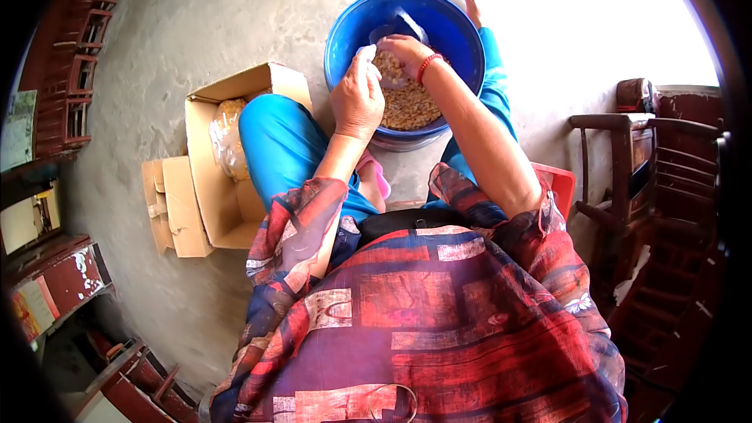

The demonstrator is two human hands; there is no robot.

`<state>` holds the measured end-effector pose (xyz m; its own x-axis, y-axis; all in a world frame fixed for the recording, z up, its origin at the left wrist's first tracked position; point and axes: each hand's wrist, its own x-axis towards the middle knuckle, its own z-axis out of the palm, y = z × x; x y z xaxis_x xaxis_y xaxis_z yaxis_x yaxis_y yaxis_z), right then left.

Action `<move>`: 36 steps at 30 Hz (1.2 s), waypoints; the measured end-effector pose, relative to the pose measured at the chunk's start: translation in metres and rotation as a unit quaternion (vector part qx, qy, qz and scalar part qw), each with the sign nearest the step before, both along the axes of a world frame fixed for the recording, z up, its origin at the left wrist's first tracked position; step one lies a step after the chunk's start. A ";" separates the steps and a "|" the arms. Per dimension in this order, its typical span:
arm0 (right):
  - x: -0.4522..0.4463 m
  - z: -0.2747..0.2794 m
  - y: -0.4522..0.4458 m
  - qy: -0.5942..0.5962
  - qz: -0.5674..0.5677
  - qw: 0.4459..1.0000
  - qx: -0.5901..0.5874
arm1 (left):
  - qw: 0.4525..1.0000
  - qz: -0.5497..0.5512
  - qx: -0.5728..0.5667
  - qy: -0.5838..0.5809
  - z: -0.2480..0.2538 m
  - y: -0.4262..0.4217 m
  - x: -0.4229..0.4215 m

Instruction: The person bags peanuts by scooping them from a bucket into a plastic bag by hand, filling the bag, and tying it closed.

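Grey concrete floor [157,47]; wooden chair [633,164] at right; print on far-left sheet [17,129] illegible. Inside blue bucket [339,51]: left hand [359,102] pinching clear plastic [390,72]; right hand [406,52], grip unclear.

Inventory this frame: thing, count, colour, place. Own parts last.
Barrel: 1, blue, top centre
Loose pieces: many, tan, inside barrel
Plastic bag: 1, clear, at hands
White item: 1, white, in barrel, unclear what
Cardboard box: 1, brown, left of barrel
Filled bag: 1, clear with yellowish contents, in box
Plastic edge: 1, red, by right elbow
Wooden furniture: several, dark reddish-brown, both sides
Floor: 1, grey, throughout
Bracelet: 1, red, right wrist
Shirt: 1, red-dark patterned, bottom
Trousers: 1, blue, legs
Footwear: pink, feet
Left hand: 1, bare, barrel's near-left
Right hand: 1, bare, over barrel
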<state>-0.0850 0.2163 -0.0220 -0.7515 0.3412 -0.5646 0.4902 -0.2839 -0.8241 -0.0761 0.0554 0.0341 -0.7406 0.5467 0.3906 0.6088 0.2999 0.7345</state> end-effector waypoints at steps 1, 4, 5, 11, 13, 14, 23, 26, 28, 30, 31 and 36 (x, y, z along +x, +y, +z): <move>0.002 0.001 -0.001 0.002 -0.003 1.000 -0.003 | 1.000 -0.002 0.001 0.003 0.000 0.000 0.000; 0.016 0.012 0.009 -0.015 0.064 0.997 0.046 | 1.000 -0.005 0.005 0.008 0.001 0.001 0.000; 0.020 0.010 0.013 0.000 0.040 0.999 0.023 | 1.000 -0.006 0.008 0.009 0.001 0.001 0.000; 0.026 0.015 0.036 0.071 -0.005 0.995 0.071 | 0.999 0.006 -0.010 0.041 -0.003 0.002 -0.002; 0.021 0.021 0.035 0.171 -0.094 0.934 0.300 | 0.999 0.007 -0.010 0.042 -0.005 0.002 -0.002; 0.023 0.028 0.036 0.114 -0.083 0.930 0.339 | 0.999 0.009 -0.009 0.043 -0.005 0.003 -0.002; 0.023 0.022 0.025 -0.066 0.135 0.888 0.435 | 0.999 -0.006 -0.050 -0.003 -0.002 0.000 -0.003; 0.025 0.011 0.027 -0.058 0.128 0.897 0.419 | 0.998 0.000 -0.058 0.002 -0.003 0.001 -0.003; 0.027 0.012 0.028 -0.068 0.077 0.901 0.421 | 0.998 0.000 -0.062 0.002 -0.004 0.000 -0.003; 0.030 0.022 0.026 -0.049 0.063 0.894 0.442 | 0.998 -0.001 -0.064 0.004 -0.003 0.001 -0.003; 0.030 0.025 0.025 -0.030 0.050 0.885 0.462 | 0.998 -0.002 -0.064 0.006 -0.003 0.001 -0.003; -0.009 -0.046 0.031 0.003 0.330 0.798 0.505 | 0.997 0.000 -0.076 0.008 -0.002 0.000 -0.003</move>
<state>-0.0937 0.2476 -0.0682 -0.9571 0.1497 -0.2482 0.2546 0.8438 -0.4724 -0.0792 0.0557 0.0324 -0.7349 0.6009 0.3143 0.6198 0.4072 0.6708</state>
